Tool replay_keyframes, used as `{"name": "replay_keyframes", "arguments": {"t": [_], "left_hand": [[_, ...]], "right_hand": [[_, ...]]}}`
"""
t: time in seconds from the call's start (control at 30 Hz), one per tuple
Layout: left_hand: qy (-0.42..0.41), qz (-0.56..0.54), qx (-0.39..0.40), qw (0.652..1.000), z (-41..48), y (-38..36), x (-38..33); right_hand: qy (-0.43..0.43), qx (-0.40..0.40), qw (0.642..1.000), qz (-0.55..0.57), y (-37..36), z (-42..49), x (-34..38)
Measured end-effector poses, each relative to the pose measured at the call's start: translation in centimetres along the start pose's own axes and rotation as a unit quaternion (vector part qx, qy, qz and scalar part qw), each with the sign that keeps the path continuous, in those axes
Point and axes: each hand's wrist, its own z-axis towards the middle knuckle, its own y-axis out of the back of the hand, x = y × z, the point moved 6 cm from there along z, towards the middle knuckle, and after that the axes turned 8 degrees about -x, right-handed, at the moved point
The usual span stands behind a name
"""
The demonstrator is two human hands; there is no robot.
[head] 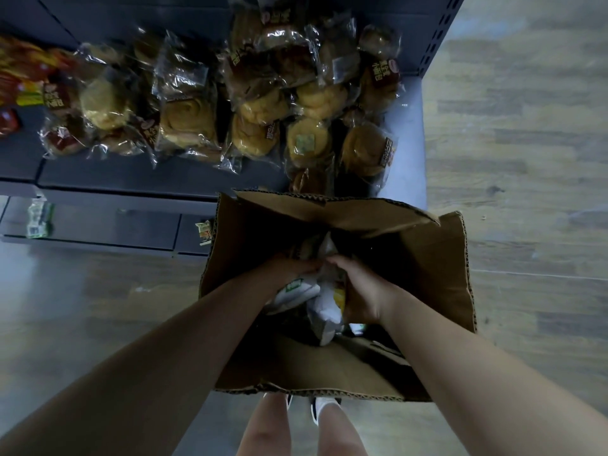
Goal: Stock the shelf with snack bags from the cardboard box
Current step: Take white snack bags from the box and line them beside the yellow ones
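An open cardboard box (437, 271) stands on the floor in front of the shelf (138, 179). Both my hands reach down into it. My left hand (292, 268) grips a white snack bag with a green label (296, 291). Beside it, my right hand (358, 291) grips a white and yellow snack bag (324, 307). The two hands meet at the top of the bags. Deeper parts of the box are dark. Clear bags of bread buns (256, 103) lie piled on the dark shelf above the box.
Red and yellow packs (19, 77) lie at the shelf's left end. A lower shelf ledge holds two small packs (39, 218). Wooden floor (526, 159) spreads to the right of the shelf's perforated upright (437, 37). My legs and shoes (316, 409) stand just behind the box.
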Motion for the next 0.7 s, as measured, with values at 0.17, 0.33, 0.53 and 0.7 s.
{"name": "replay_keyframes", "arguments": {"t": [0.17,0.33,0.53,0.7], "left_hand": [[-0.05,0.069,0.027,0.996,-4.0,0.7,-2.7],[-0.102,0.102,0.032,0.989,-8.0,0.8,-4.5],[-0.114,-0.02,-0.032,0.993,-13.3,3.4,-6.9],[-0.198,-0.057,-0.048,0.977,-18.3,7.0,-8.8]], "right_hand": [[0.058,-0.013,0.998,0.008,-0.6,-3.0,1.1],[0.077,0.037,0.995,0.044,-1.7,-6.4,1.9],[0.104,0.1,0.989,0.034,-2.2,-12.8,2.2],[0.145,0.211,0.965,0.046,-3.8,-19.1,2.6]]}}
